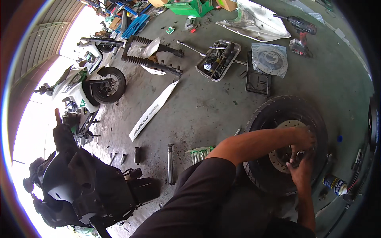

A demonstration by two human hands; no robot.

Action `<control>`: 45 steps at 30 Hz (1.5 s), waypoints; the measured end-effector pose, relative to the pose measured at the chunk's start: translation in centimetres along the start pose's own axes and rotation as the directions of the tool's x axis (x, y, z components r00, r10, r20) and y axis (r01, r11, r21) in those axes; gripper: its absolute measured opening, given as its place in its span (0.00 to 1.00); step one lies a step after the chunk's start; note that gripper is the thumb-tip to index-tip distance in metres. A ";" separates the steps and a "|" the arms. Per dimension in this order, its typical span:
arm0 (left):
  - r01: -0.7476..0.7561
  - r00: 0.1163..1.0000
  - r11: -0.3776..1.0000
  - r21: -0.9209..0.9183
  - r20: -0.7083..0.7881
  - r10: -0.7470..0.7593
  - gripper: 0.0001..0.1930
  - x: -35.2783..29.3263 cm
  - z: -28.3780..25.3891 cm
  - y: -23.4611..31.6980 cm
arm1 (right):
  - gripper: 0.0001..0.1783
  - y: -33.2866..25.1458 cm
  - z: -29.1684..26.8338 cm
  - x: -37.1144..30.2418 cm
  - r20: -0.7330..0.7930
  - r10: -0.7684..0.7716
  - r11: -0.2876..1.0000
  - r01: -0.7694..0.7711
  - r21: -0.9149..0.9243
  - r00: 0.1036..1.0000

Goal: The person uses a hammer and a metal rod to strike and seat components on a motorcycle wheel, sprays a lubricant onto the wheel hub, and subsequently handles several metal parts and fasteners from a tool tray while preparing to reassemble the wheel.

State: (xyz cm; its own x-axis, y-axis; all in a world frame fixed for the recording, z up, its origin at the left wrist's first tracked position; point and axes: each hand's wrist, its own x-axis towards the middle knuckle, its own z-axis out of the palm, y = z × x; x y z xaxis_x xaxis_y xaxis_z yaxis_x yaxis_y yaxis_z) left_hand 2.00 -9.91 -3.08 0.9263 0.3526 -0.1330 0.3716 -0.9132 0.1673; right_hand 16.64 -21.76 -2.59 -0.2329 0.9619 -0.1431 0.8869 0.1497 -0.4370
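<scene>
A wheel with a chunky black tyre lies flat on the floor at the right. Its drilled brake disc faces up. Over the disc's far right part, my left hand reaches in with its fingers curled down toward the hub. From below comes my right hand, close under the left one, fingers bent in beside the hub. Between the two hands a small dark metallic piece shows in part. Both hands look closed, but what each one grips is mostly hidden by fingers.
Right of the wheel lies a spray can. Beyond it are a metal tray of tools, a bagged brake disc and a cordless impact wrench. A black scooter body and a white motorcycle stand left.
</scene>
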 end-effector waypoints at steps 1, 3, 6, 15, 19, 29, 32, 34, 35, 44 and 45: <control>0.002 1.000 1.000 0.001 -0.002 -0.002 0.60 0.0 -0.2 0.0 | 0.57 0.1 0.1 0.0 -0.016 -0.007 1.000 0.007 0.002 1.000; 0.000 1.000 1.000 0.017 0.005 0.000 0.61 0.2 -0.6 0.0 | 0.58 0.4 0.0 0.1 -0.007 0.001 1.000 -0.001 -0.011 1.000; 0.000 1.000 1.000 0.025 0.003 0.000 0.61 0.0 -0.5 0.0 | 0.58 -0.1 -0.2 0.3 0.016 0.007 1.000 -0.007 0.014 1.000; -0.017 0.997 1.000 0.013 0.081 0.016 0.59 0.2 -1.0 -0.4 | 0.58 -0.4 0.9 0.3 0.007 0.024 0.999 -0.025 0.026 1.000; -0.026 0.999 1.000 0.010 0.029 0.025 0.58 0.2 -0.4 -0.6 | 0.57 0.0 0.9 0.0 0.005 0.000 0.999 0.000 0.051 1.000; 0.007 1.000 1.000 -0.008 -0.002 -0.007 0.54 0.3 0.2 -0.3 | 0.54 0.2 0.3 -0.1 0.051 -0.020 0.999 0.018 0.044 0.999; 0.029 0.999 0.999 -0.022 -0.033 -0.030 0.52 -0.1 0.3 0.0 | 0.51 1.1 0.3 -0.4 0.019 -0.086 0.993 0.085 0.081 0.996; 0.042 0.997 0.998 -0.040 -0.058 -0.044 0.52 -0.3 0.1 0.2 | 0.47 1.5 0.2 -0.5 0.026 -0.110 0.993 0.109 0.044 0.994; 0.057 0.998 0.996 -0.067 -0.038 -0.059 0.52 -0.3 -0.1 0.4 | 0.47 2.0 0.3 -0.6 0.027 -0.110 0.993 0.109 0.045 0.994; 0.130 0.983 0.983 -0.127 -0.115 -0.145 0.48 -0.1 1.1 1.3 | 0.41 3.2 -3.5 1.0 0.253 -0.179 0.983 0.160 0.092 0.951; 0.130 0.978 0.974 -0.188 -0.137 -0.157 0.47 0.0 1.1 1.3 | 0.42 3.6 -3.9 1.4 0.276 -0.185 0.983 0.175 0.060 0.943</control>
State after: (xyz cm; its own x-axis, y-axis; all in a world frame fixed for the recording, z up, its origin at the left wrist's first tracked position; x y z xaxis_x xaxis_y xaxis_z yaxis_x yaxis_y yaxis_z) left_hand 2.40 -11.36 -3.96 0.8560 0.5164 -0.0229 0.4942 -0.8047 0.3290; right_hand 21.10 -19.02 -0.96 -0.4941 0.8162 -0.2995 0.8066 0.3019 -0.5082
